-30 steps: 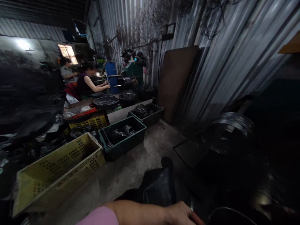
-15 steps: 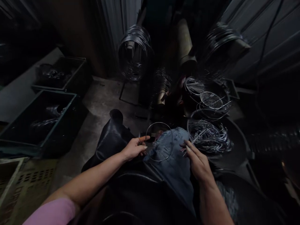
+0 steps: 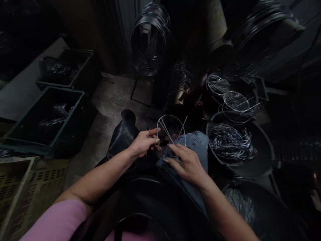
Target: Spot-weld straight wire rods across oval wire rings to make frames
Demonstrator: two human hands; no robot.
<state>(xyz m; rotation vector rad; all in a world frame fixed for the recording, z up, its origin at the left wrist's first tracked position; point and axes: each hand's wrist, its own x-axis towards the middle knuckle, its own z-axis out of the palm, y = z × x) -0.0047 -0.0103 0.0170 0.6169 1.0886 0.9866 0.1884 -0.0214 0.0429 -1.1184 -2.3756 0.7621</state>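
Drawn upward and narrowed since the earlier frame, the bent wire loop (image 3: 171,121) is gripped near its lower end by the closed fingers of the left hand (image 3: 142,143). The right hand (image 3: 188,164) is held half-open on the denim knee (image 3: 197,144), its fingertips just below the loop. Both forearms are angled inward.

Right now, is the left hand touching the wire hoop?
Touching. The head view shows the left hand pinching the wire hoop near its lower left end, with the hoop's arc rising from between the fingers.
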